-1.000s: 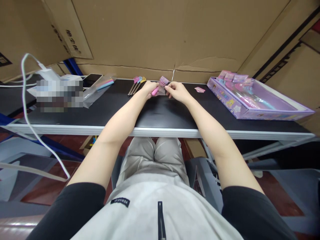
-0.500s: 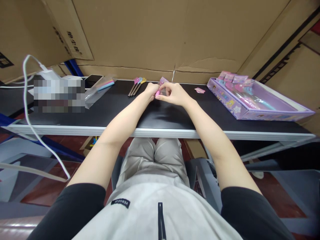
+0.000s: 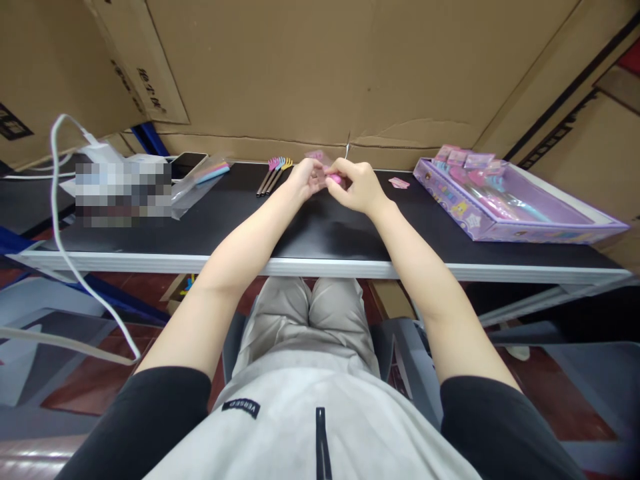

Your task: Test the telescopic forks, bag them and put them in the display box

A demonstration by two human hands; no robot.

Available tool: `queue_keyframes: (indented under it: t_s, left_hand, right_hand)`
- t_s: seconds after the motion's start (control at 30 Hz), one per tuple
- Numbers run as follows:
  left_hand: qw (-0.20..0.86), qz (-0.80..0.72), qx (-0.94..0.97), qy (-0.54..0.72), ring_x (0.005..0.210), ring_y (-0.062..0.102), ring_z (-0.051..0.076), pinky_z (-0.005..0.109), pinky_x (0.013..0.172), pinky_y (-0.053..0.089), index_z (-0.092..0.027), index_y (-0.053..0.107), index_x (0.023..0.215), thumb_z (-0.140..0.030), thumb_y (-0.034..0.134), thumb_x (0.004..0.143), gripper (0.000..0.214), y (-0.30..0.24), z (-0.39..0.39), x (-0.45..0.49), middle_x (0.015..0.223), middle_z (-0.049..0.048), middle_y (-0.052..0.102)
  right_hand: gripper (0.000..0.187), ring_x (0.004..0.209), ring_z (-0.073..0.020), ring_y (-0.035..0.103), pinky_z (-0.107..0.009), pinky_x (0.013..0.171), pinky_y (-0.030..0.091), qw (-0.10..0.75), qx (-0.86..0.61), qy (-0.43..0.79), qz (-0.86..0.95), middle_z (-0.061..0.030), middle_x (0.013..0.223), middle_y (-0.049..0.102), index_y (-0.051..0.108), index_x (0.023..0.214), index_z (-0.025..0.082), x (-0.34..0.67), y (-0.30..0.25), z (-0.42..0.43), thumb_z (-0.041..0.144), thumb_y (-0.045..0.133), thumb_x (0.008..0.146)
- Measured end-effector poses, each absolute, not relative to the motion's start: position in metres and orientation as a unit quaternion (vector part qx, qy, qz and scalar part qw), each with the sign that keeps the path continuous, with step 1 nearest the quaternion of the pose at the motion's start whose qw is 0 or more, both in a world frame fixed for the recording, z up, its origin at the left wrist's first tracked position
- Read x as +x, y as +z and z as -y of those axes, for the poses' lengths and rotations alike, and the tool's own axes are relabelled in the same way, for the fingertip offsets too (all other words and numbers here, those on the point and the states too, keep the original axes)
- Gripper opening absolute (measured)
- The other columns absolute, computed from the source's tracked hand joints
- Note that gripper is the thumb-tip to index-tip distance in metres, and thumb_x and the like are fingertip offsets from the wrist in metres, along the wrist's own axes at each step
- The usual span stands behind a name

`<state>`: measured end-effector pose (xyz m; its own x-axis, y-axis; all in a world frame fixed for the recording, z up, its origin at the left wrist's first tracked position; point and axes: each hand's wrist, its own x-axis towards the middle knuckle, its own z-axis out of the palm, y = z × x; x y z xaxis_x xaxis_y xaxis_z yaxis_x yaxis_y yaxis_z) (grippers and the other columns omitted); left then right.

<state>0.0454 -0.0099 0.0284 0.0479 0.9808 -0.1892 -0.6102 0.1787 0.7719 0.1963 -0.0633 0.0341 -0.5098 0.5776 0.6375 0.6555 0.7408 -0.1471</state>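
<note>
Over the middle of the black table, my left hand (image 3: 307, 179) has its fingers closed on the edge of a clear plastic bag (image 3: 323, 159) with a pinkish printed top. My right hand (image 3: 361, 187) pinches a small pink item (image 3: 336, 179) at the bag; its exact kind is hidden by the fingers. Whether the pink item is inside the bag or just against it, I cannot tell. To the left of my hands lie several slim dark sticks with claw-shaped heads (image 3: 277, 172) in pink, blue and yellow. Right of my hands are small pink cards (image 3: 399, 183).
On the right stands a purple display box (image 3: 500, 230) holding bagged items with pink cards. At left are a clear bag with colored sticks (image 3: 210, 172), a phone (image 3: 187, 165), a white charger with cable (image 3: 100, 150) and a blurred-out patch. Cardboard (image 3: 320, 73) walls the back.
My right hand has moved slightly right with the pink item. My left hand has turned and its fingers now show, with more of the clear bag visible between the hands.
</note>
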Motion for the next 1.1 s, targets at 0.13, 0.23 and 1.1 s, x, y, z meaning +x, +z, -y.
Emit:
queue_keyframes:
  t_s: [0.13,0.23,1.1]
  left_hand:
    - [0.641,-0.372,0.225,0.633,0.057,0.068,0.017,0.02,0.058,0.057,-0.022,0.07,0.112,-0.019,0.066,0.101,0.013,0.04,0.023,0.038,0.061,-0.0007,0.065]
    - [0.615,-0.399,0.229,0.64,0.07,0.076,0.018,0.02,0.063,0.06,-0.023,0.071,0.117,-0.023,0.067,0.106,0.012,0.042,0.024,0.034,0.069,0.0012,0.069]
    - [0.618,-0.396,0.28,0.619,0.081,0.082,0.016,0.024,0.087,0.069,-0.017,0.069,0.116,-0.021,0.067,0.112,0.005,0.022,0.018,0.049,0.081,0.0019,0.076]
  right_hand:
    - [0.045,0.095,-0.0296,0.076,-0.042,0.092,0.057,0.371,-0.378,-0.081,0.845,-0.0113,0.1,0.079,0.075,0.12,0.022,0.208,0.033,0.05,0.05,0.04,0.114]
    - [0.062,0.111,-0.0348,0.078,-0.047,0.1,0.057,0.366,-0.412,-0.076,0.831,-0.0156,0.116,0.081,0.073,0.13,0.021,0.216,0.031,0.039,0.063,0.028,0.116]
    - [0.086,0.117,-0.0382,0.07,-0.057,0.11,0.056,0.374,-0.475,0.014,0.796,-0.0178,0.121,0.075,0.07,0.138,0.021,0.208,0.006,0.012,0.094,0.057,0.094]
